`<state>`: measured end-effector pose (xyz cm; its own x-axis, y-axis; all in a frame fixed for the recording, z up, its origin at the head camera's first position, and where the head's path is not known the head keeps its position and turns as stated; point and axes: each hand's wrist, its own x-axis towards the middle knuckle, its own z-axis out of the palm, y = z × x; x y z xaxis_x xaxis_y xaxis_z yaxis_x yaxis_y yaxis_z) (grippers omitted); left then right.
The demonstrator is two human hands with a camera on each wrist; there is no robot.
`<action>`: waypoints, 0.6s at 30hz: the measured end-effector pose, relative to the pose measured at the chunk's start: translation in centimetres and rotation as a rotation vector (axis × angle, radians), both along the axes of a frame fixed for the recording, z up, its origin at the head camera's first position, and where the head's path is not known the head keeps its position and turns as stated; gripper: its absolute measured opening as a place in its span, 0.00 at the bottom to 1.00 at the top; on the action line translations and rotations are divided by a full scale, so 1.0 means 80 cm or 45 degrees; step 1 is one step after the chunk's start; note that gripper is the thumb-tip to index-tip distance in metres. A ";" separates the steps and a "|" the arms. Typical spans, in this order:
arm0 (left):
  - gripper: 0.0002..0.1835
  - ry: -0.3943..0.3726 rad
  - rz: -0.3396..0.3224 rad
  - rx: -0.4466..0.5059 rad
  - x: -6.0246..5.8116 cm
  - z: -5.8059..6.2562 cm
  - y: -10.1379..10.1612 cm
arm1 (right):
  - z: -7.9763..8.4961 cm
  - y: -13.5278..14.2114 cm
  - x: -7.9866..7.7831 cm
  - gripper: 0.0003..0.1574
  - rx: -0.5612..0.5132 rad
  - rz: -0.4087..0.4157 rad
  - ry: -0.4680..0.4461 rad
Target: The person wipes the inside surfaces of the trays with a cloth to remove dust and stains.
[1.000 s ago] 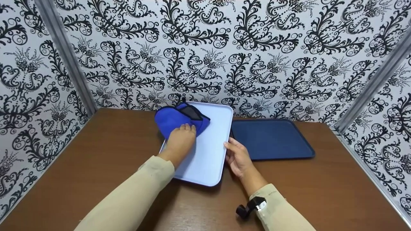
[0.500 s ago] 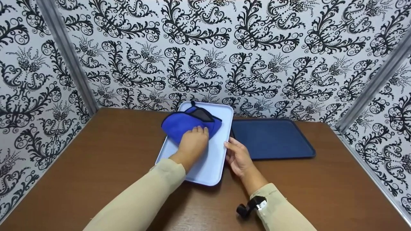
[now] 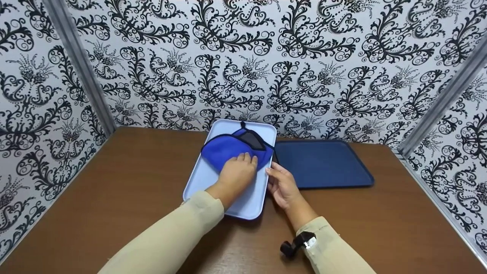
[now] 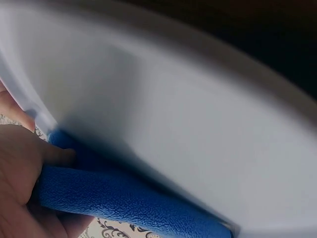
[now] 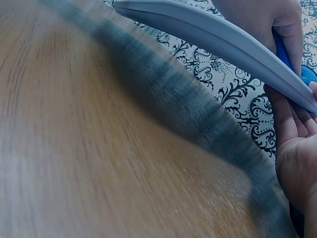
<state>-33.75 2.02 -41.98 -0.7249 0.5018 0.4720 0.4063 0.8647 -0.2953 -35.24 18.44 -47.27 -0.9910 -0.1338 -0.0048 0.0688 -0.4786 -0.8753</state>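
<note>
My left hand (image 3: 239,173) grips a folded blue cleaning cloth (image 3: 220,150) with black edging, a loop and a dark mesh patch. The cloth lies across the upper half of a pale blue-white tray (image 3: 243,207). In the left wrist view, the fleecy cloth (image 4: 114,196) is pinched between thumb and fingers, with its lower face against the tray (image 4: 198,124). My right hand (image 3: 282,186) holds the tray's right edge, thumb on the rim. Seen from the right wrist, its fingers are under the tray (image 5: 208,42), which is raised and tilted above the table.
A dark blue tray (image 3: 323,163) lies flat on the brown wooden table (image 3: 144,171), right beside the raised one. Patterned wall panels (image 3: 236,64) enclose the table behind and at both sides. A black strap mount (image 3: 298,245) sits on the right sleeve.
My left hand has moved right across the tray with the cloth, from its left edge towards its right rim. The right hand and the tray have stayed nearly in place.
</note>
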 end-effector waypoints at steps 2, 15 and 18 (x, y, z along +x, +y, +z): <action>0.18 -0.041 -0.018 -0.019 0.000 0.001 -0.001 | 0.000 0.000 0.000 0.31 0.001 -0.002 0.000; 0.19 -0.072 -0.221 -0.140 -0.009 0.004 -0.035 | -0.002 0.001 0.000 0.30 -0.026 -0.012 -0.002; 0.20 -0.066 -0.264 -0.150 -0.012 0.003 -0.045 | -0.002 0.000 -0.001 0.25 -0.034 -0.025 -0.006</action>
<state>-34.68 -1.62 -41.71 -0.6224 0.6916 0.3665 0.5887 0.7222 -0.3631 -35.29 18.44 -47.46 -0.9934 -0.1143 -0.0059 0.0629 -0.5030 -0.8620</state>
